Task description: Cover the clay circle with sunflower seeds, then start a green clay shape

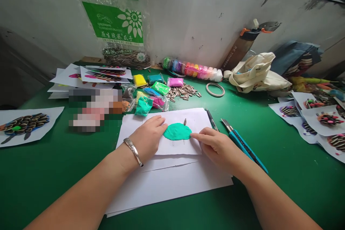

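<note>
A flattened oval of teal modelling clay (177, 131) lies on a small white sheet of paper (167, 150). One sunflower seed (185, 122) stands at its upper right edge, and short pencil outlines show below it. My left hand (151, 134), a silver bracelet at its wrist, rests flat on the paper with its fingertips at the clay's left edge. At the clay's right edge, the outstretched index finger of my right hand (219, 147) touches it, while the other fingers bend underneath. I see nothing held in either hand. Larger white sheets (172, 187) lie beneath.
Right of the paper lie a pen (212, 119) and a teal utility knife (246, 145). Behind are bagged clay packets (161, 88), loose sunflower seeds (184, 92), a tape ring (215, 90) and a cloth bag (253, 73). Seed pictures (29, 124) lie on both sides.
</note>
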Available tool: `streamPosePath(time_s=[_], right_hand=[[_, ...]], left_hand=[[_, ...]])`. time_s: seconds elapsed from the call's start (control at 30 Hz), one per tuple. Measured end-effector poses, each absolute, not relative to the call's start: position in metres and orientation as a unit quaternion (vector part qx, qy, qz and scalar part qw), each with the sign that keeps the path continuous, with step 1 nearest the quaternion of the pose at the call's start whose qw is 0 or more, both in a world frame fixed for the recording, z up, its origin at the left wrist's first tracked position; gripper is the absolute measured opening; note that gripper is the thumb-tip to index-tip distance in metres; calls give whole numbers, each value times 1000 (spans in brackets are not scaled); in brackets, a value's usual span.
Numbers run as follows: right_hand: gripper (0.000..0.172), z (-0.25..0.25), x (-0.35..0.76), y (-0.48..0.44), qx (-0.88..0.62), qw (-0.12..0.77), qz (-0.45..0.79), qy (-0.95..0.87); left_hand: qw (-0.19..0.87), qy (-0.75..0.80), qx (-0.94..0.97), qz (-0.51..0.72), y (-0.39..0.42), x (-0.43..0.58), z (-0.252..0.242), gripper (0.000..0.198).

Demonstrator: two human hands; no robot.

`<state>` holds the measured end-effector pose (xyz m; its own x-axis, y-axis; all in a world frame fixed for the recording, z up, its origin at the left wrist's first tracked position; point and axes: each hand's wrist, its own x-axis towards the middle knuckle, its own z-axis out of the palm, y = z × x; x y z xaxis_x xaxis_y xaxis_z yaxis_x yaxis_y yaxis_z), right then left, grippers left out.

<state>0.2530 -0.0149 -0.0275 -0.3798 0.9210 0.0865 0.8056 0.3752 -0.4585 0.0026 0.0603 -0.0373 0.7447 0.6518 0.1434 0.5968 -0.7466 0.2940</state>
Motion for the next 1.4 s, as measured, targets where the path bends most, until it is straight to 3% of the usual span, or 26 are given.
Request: streamPosePath(time_s=[0.47, 0.7, 0.87, 1.03, 1.2, 1.4], right_hand=[[39, -32, 248, -13, -551, 105, 123, -819], [47, -34, 249, -11, -575, 151, 165, -787], [44, -33, 244, -9, -589, 112, 152, -786], [44, -38, 248, -10, -589, 156, 158, -777], [38, -24, 236, -14, -548, 225, 102, -800], [27, -12, 207, -12, -448, 168, 6, -878]], left_hand=[[114, 337, 927, 116, 60, 2, -39, 42], [112, 331, 929, 121, 61, 3, -38, 41], [119, 337, 927, 116, 61, 3, -38, 42], [129, 336, 926, 116, 60, 3, -37, 44], [142, 333, 925, 119, 63, 1, -37, 46], [143, 340, 921, 127, 64, -1, -39, 46]])
